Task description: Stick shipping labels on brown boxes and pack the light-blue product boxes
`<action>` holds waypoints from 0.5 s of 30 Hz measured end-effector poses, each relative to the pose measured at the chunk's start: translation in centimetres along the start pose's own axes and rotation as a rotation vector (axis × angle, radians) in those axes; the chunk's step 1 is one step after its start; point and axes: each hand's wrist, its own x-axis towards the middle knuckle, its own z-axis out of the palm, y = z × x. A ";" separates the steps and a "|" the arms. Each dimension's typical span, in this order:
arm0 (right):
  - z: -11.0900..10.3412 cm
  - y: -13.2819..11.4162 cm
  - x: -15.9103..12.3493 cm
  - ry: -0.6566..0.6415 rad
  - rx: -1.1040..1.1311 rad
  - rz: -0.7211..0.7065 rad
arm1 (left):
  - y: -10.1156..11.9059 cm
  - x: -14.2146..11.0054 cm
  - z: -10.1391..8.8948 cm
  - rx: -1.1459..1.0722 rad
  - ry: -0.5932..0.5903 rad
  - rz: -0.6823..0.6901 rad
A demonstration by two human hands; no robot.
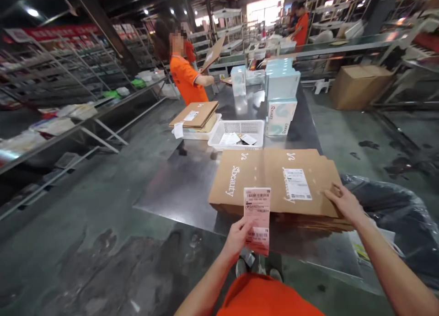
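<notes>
My left hand (237, 237) pinches a long printed shipping label (257, 221) with barcodes, held upright in front of the near edge of a cardboard stack. The top flattened cardboard box (254, 169) is brown with white "Sbeauty" lettering, and a white label (297, 184) lies on its right half. Near the right edge of that box, my right hand (345, 202) rests on the cardboard, thumb and index finger slightly apart. More flat boxes show beneath the top one.
A white plastic basket (236, 134) with papers stands behind the stack on the metal table (171, 188). Labelled cardboard (195, 114) lies left of it; pale blue boxes (281, 117) are piled right. A co-worker (188, 78) holds cardboard. Black plastic sheeting (394, 211) hangs at right.
</notes>
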 end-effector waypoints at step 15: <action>4.4 -12.1 -1.4 -0.232 0.127 -0.175 | 3.7 1.0 -6.2 0.014 0.568 0.172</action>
